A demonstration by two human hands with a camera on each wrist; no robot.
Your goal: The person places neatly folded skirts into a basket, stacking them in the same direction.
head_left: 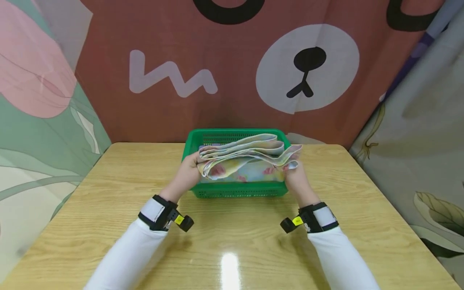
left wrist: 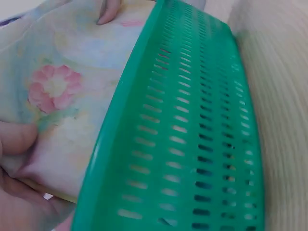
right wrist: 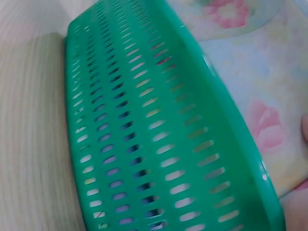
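My left fingers (left wrist: 17,139) are curled round the near left end of the folded floral cloth (head_left: 246,159), thumb on top, pinching the layers together. My right hand (head_left: 295,177) has the other end, fingers clamped on the right corner where the layers fan out a little. Left hand (head_left: 186,173) mirrors it, so the cloth is held at both ends, stretched between my fingers.

The cloth sits just above and partly inside the green basket (head_left: 235,189), right beyond my fingertips. In the left wrist view the pink flower print (left wrist: 54,89) lies just past my thumb, with the slotted basket wall (left wrist: 192,144) running alongside. The right wrist view shows the same wall (right wrist: 144,134) between the camera and the cloth (right wrist: 260,110); only the edge of my fingers shows there at the frame's right edge.

As I judge it, doing this well means keeping both pinches even, so the stacked folds stay together. The right corner looks looser, its edges splaying, so that side wants the firmer hold. I'd keep the cloth level and centred between the basket's side walls, so no fold catches on the rim.

Further out from my fingers, the basket stands on the wooden surface (head_left: 108,201), toward its far edge. Behind that hangs a brown backdrop with a bear's face (head_left: 308,68).
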